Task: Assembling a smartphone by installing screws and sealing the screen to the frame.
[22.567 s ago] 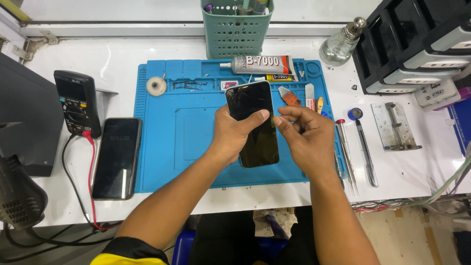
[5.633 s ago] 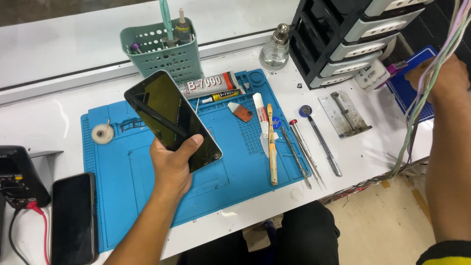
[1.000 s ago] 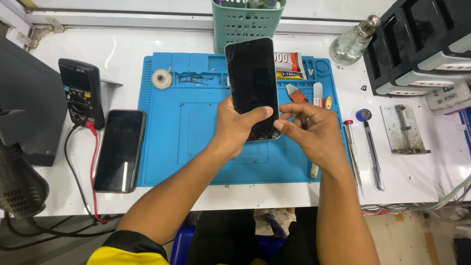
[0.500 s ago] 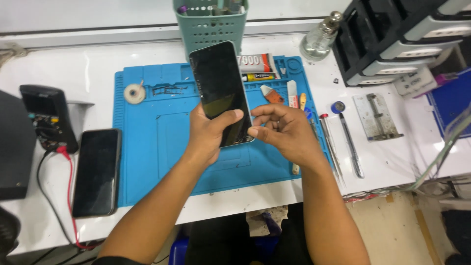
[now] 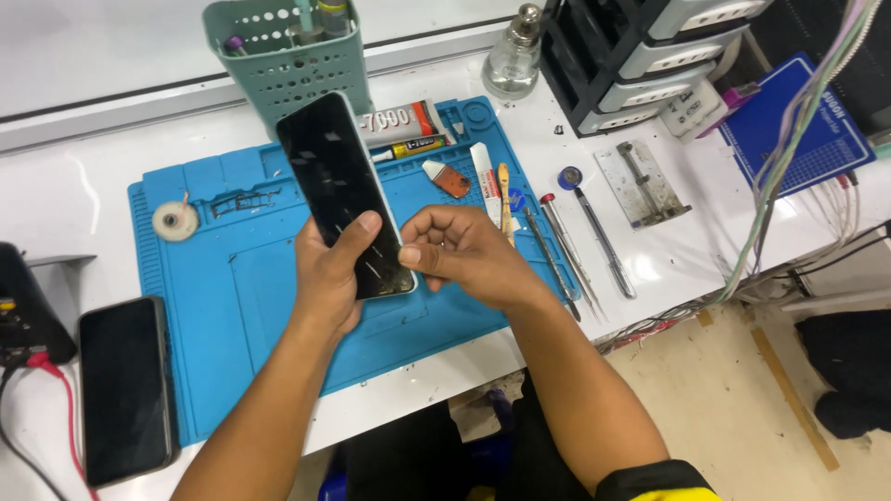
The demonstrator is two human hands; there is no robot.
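My left hand [image 5: 332, 271] grips a black smartphone [image 5: 336, 181] by its lower part and holds it up over the blue work mat [image 5: 251, 306], its dark cracked screen toward me. My right hand [image 5: 459, 255] is closed, with thumb and fingertips pinched at the phone's lower right corner. Whether a tool sits in those fingers cannot be made out.
A second black phone [image 5: 123, 388] lies left of the mat beside a multimeter [image 5: 23, 311] with a red lead. A green basket [image 5: 297, 57], glue tube [image 5: 401, 119], tape roll [image 5: 174, 221], tweezers and screwdrivers [image 5: 557, 250], glass bottle [image 5: 511, 57], metal jig [image 5: 642, 183], drawer rack [image 5: 650, 46] surround it.
The view has swung left and tilted, so the bench appears shifted. Both hands stay on the phone, the right hand's fingers still at its lower edge.
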